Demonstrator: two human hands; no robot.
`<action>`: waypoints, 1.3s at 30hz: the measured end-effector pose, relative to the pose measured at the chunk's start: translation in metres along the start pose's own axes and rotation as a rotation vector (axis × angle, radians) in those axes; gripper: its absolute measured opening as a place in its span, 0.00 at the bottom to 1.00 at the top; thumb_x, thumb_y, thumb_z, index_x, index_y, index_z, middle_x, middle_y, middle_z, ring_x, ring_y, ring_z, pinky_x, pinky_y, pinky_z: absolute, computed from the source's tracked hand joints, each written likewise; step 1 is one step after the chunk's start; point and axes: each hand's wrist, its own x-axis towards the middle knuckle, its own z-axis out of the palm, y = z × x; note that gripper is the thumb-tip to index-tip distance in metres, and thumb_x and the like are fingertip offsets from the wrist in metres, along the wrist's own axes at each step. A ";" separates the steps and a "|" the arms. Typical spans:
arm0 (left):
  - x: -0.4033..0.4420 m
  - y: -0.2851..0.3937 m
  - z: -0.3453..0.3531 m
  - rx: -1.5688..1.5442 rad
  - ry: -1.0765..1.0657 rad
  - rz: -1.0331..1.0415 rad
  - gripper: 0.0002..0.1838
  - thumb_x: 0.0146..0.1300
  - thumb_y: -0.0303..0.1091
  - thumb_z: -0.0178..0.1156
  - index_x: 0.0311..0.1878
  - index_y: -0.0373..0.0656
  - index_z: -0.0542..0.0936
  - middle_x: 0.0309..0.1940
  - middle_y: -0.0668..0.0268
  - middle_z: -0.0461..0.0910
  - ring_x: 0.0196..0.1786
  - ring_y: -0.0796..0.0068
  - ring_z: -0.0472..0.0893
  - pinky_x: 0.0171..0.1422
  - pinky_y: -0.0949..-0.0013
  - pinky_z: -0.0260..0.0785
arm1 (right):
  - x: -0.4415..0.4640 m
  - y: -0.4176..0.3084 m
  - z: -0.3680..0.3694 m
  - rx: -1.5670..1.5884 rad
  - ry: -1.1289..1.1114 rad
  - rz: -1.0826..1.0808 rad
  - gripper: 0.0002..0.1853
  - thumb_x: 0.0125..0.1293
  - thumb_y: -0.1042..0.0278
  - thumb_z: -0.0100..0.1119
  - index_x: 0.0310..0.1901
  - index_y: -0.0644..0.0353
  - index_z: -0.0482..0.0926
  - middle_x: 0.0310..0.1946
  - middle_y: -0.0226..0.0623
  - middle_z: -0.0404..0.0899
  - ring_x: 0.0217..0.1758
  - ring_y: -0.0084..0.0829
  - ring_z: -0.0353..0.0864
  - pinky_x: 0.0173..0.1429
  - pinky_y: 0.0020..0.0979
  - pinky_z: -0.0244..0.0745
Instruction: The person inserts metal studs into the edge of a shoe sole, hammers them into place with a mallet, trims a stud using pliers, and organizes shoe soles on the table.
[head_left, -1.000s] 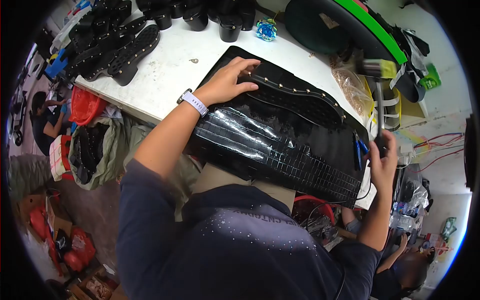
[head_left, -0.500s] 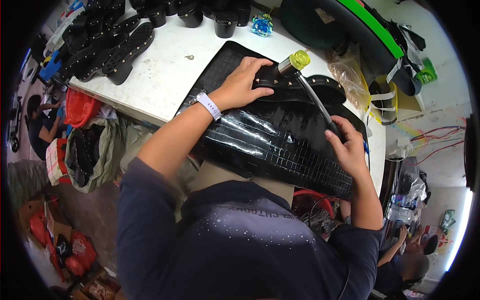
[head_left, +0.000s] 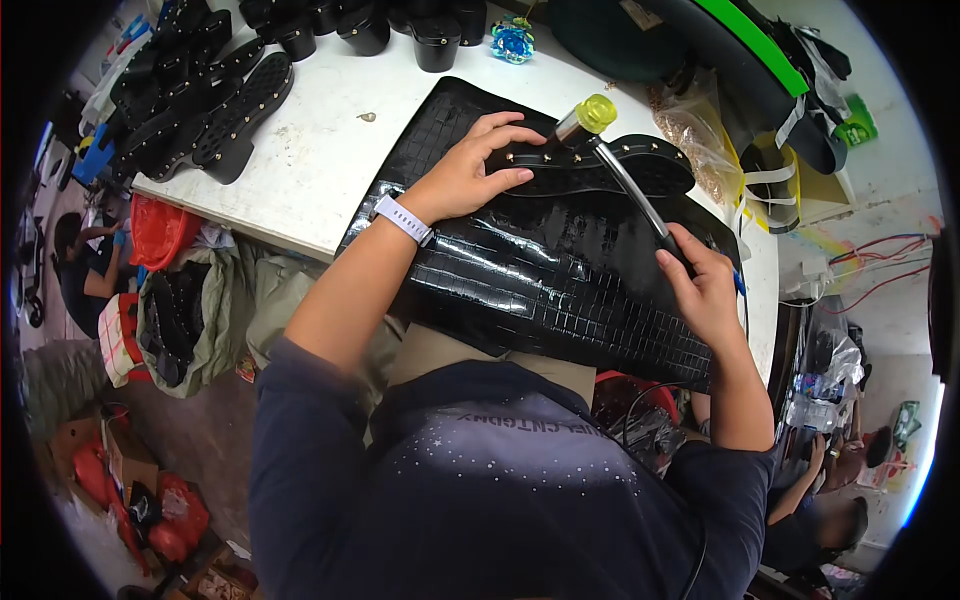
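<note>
A black shoe sole (head_left: pixel 640 172) with gold studs along its edge lies on its side on a glossy black crocodile-patterned mat (head_left: pixel 480 270). My left hand (head_left: pixel 478 168) grips its left end, fingers over the far side and thumb along the near side. In my right hand (head_left: pixel 703 285) is the dark grip of a hammer (head_left: pixel 630 185) with a metal shaft and a translucent yellow face. The hammer head is over the middle of the sole, next to the studs; whether it touches cannot be made out.
Several studded black soles (head_left: pixel 235 115) are piled at the table's left, with more heels (head_left: pixel 436 42) along the back. A blue toy-like piece (head_left: pixel 512 40) stands near them. A plastic bag of small gold pieces (head_left: pixel 700 150) is at back right. Other people sit at both sides.
The view has shifted slightly. My left hand still holds the sole and my right hand still holds the hammer, its head staying close above the sole.
</note>
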 end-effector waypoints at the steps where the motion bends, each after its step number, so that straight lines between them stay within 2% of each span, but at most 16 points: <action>1: 0.000 0.002 0.000 -0.004 0.000 -0.007 0.21 0.59 0.40 0.65 0.58 0.56 0.77 0.68 0.54 0.59 0.71 0.54 0.62 0.70 0.57 0.59 | 0.000 -0.001 -0.001 0.027 0.033 -0.012 0.15 0.64 0.70 0.59 0.51 0.65 0.76 0.27 0.42 0.79 0.29 0.26 0.77 0.36 0.27 0.70; 4: 0.000 0.002 0.002 -0.028 -0.029 -0.012 0.18 0.61 0.36 0.63 0.56 0.53 0.78 0.70 0.58 0.59 0.74 0.60 0.57 0.74 0.56 0.52 | -0.002 -0.008 -0.006 0.076 0.102 0.024 0.15 0.64 0.71 0.59 0.51 0.66 0.77 0.29 0.44 0.81 0.29 0.27 0.78 0.38 0.27 0.71; 7: 0.000 0.004 0.003 -0.035 -0.032 -0.016 0.16 0.62 0.34 0.62 0.54 0.52 0.79 0.70 0.58 0.58 0.74 0.60 0.57 0.73 0.56 0.52 | 0.000 -0.005 -0.004 0.108 0.224 -0.071 0.16 0.64 0.72 0.59 0.52 0.67 0.77 0.30 0.44 0.82 0.31 0.27 0.79 0.40 0.26 0.72; 10: 0.000 0.004 0.003 0.018 -0.053 -0.010 0.17 0.62 0.34 0.62 0.55 0.51 0.77 0.70 0.58 0.58 0.73 0.60 0.58 0.73 0.57 0.53 | 0.002 -0.003 -0.006 0.096 0.206 -0.093 0.16 0.63 0.73 0.60 0.52 0.67 0.77 0.32 0.45 0.82 0.32 0.28 0.81 0.41 0.26 0.72; 14: 0.001 0.004 0.004 -0.151 0.005 -0.037 0.19 0.63 0.33 0.61 0.57 0.50 0.73 0.70 0.58 0.58 0.72 0.61 0.59 0.72 0.60 0.54 | -0.001 -0.006 -0.001 0.069 0.145 -0.043 0.15 0.64 0.72 0.59 0.52 0.66 0.76 0.30 0.45 0.81 0.31 0.30 0.80 0.39 0.27 0.72; 16: 0.001 0.000 0.007 -0.296 0.028 -0.097 0.19 0.63 0.33 0.61 0.57 0.50 0.72 0.69 0.58 0.58 0.72 0.61 0.60 0.72 0.60 0.53 | -0.004 0.007 0.006 0.020 0.064 -0.072 0.15 0.64 0.70 0.60 0.51 0.64 0.77 0.26 0.43 0.77 0.27 0.31 0.76 0.35 0.29 0.70; 19: 0.000 0.004 0.003 -0.002 -0.004 0.015 0.19 0.63 0.32 0.61 0.57 0.50 0.72 0.69 0.58 0.58 0.72 0.61 0.60 0.72 0.60 0.53 | -0.007 0.009 0.003 -0.013 0.026 -0.064 0.15 0.64 0.71 0.60 0.51 0.63 0.77 0.24 0.43 0.76 0.25 0.30 0.74 0.33 0.30 0.68; 23: 0.001 -0.002 0.004 0.051 -0.055 0.033 0.20 0.63 0.33 0.61 0.58 0.50 0.71 0.68 0.59 0.60 0.72 0.61 0.60 0.72 0.60 0.53 | -0.009 0.003 0.000 0.033 0.080 -0.026 0.15 0.63 0.73 0.59 0.51 0.64 0.77 0.26 0.42 0.77 0.28 0.29 0.76 0.36 0.28 0.69; 25: 0.002 -0.002 0.004 0.051 -0.069 0.021 0.20 0.63 0.33 0.61 0.58 0.49 0.71 0.67 0.59 0.61 0.72 0.61 0.60 0.72 0.60 0.53 | -0.004 -0.001 -0.002 0.051 0.138 -0.088 0.15 0.63 0.73 0.59 0.52 0.65 0.76 0.28 0.43 0.79 0.30 0.28 0.77 0.38 0.27 0.70; 28: 0.002 0.001 0.003 -0.001 -0.020 0.002 0.25 0.62 0.32 0.62 0.61 0.47 0.66 0.66 0.59 0.62 0.72 0.63 0.59 0.72 0.60 0.54 | -0.002 -0.003 0.000 0.126 0.209 -0.082 0.16 0.64 0.74 0.58 0.53 0.66 0.76 0.32 0.43 0.81 0.33 0.29 0.79 0.41 0.25 0.71; 30: 0.003 -0.005 0.007 -0.174 -0.007 -0.031 0.30 0.62 0.32 0.63 0.63 0.46 0.61 0.65 0.54 0.59 0.72 0.59 0.58 0.71 0.60 0.57 | 0.000 0.000 0.005 0.126 0.263 -0.091 0.17 0.63 0.74 0.59 0.53 0.65 0.76 0.30 0.44 0.80 0.32 0.33 0.80 0.39 0.28 0.71; 31: 0.004 -0.007 0.009 -0.261 0.000 -0.049 0.32 0.62 0.32 0.64 0.64 0.46 0.58 0.65 0.51 0.58 0.72 0.57 0.58 0.71 0.59 0.58 | -0.001 0.000 0.005 0.042 0.168 -0.107 0.17 0.63 0.74 0.59 0.53 0.64 0.76 0.29 0.45 0.79 0.30 0.34 0.79 0.38 0.29 0.71; 33: 0.003 -0.008 0.009 -0.225 -0.004 -0.024 0.35 0.62 0.32 0.64 0.65 0.43 0.53 0.64 0.50 0.58 0.71 0.59 0.58 0.71 0.60 0.58 | -0.001 0.001 0.004 -0.124 -0.021 -0.139 0.17 0.62 0.74 0.60 0.53 0.63 0.76 0.27 0.45 0.76 0.28 0.38 0.78 0.36 0.32 0.70; 34: 0.004 -0.006 0.008 -0.207 -0.008 -0.009 0.36 0.62 0.31 0.64 0.65 0.42 0.51 0.64 0.49 0.58 0.71 0.59 0.59 0.71 0.60 0.58 | -0.003 0.003 0.006 -0.054 0.019 -0.138 0.17 0.61 0.74 0.61 0.53 0.61 0.77 0.24 0.45 0.73 0.26 0.41 0.74 0.33 0.34 0.68; 37: 0.004 -0.005 0.008 -0.228 -0.013 -0.034 0.37 0.61 0.31 0.65 0.65 0.42 0.52 0.64 0.49 0.58 0.71 0.59 0.58 0.72 0.61 0.57 | -0.006 0.002 -0.002 -0.087 0.058 -0.135 0.17 0.62 0.74 0.60 0.53 0.63 0.76 0.24 0.44 0.74 0.26 0.38 0.75 0.33 0.32 0.68; 39: 0.004 -0.008 0.010 -0.232 -0.006 -0.036 0.36 0.61 0.30 0.64 0.66 0.44 0.51 0.67 0.54 0.57 0.72 0.61 0.57 0.72 0.61 0.55 | -0.006 -0.003 0.003 0.008 0.188 -0.143 0.17 0.61 0.75 0.60 0.52 0.65 0.77 0.27 0.44 0.76 0.27 0.37 0.76 0.35 0.31 0.70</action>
